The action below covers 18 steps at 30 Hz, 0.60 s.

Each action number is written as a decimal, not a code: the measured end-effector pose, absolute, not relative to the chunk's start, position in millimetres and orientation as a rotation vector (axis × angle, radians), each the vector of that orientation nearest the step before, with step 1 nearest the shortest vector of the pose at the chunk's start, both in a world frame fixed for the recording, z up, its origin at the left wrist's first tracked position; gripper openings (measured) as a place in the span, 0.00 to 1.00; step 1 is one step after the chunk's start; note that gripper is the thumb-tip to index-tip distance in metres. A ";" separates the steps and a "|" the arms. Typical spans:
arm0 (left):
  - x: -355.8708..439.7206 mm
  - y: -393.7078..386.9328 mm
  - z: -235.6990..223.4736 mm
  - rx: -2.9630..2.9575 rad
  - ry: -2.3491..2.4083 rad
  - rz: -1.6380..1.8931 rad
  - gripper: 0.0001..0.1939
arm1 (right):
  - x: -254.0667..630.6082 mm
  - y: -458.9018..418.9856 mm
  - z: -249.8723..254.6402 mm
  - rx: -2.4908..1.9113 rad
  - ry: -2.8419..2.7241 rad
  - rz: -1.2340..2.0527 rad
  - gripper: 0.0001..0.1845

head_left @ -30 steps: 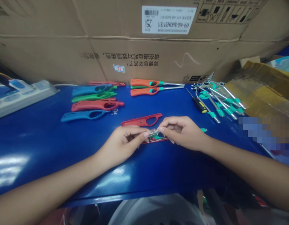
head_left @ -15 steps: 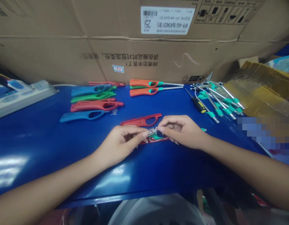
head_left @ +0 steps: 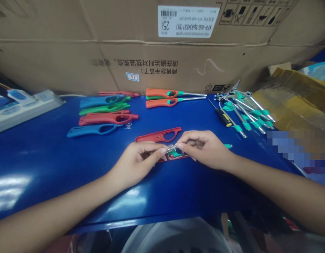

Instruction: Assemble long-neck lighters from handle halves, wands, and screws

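Observation:
My left hand [head_left: 137, 162] pinches a small clear plastic lighter fuel tank [head_left: 169, 149] between thumb and fingers. At the tank's right end, my right hand [head_left: 207, 149] has its thumb and forefinger pressed together on a tiny whitish piece, mostly hidden by the fingertips. Beneath both hands lies a red lighter half-shell holding a teal trigger [head_left: 175, 154] and thin white wires; the hands cover much of it. A teal-collared tip [head_left: 227, 146] shows past my right hand. Just behind, the matching red half-shell [head_left: 148, 137] lies with its inner side up.
On the blue table [head_left: 104, 154], several coloured lighter shells [head_left: 92, 131] lie left, near small screws [head_left: 128, 125]. Orange lighters [head_left: 159, 103] are at the back. A screwdriver [head_left: 223, 117] and several metal lighter tubes [head_left: 244, 112] lie right. A large carton [head_left: 112, 28] stands behind; a power strip [head_left: 27, 105] is left.
My right hand has shifted very slightly at the tank's end, and more of the teal-collared tip shows beyond it. My left hand keeps its hold.

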State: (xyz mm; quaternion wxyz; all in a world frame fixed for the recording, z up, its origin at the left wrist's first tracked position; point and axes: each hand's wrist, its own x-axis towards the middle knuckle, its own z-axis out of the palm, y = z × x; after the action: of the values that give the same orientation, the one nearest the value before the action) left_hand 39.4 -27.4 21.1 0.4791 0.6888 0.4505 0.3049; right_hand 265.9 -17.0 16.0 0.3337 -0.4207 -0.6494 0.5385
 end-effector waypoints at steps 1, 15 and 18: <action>39.2 -27.2 21.3 1.682 1.097 0.739 0.12 | 266.0 -16.9 16.0 -1.103 -1.689 1.415 0.10; 38.1 -26.9 22.3 1.638 1.107 0.715 0.12 | 269.8 -13.9 15.2 -1.129 -1.564 1.554 0.18; 39.0 -27.8 20.9 1.642 1.100 0.735 0.11 | 268.9 -14.4 15.8 -1.128 -1.570 1.538 0.17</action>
State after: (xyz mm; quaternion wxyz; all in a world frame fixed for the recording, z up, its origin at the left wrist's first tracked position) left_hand 39.0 -27.8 20.9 0.4939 0.6771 0.4536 0.3031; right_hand 268.9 -14.4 15.8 0.3295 -0.4312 -0.6000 0.5878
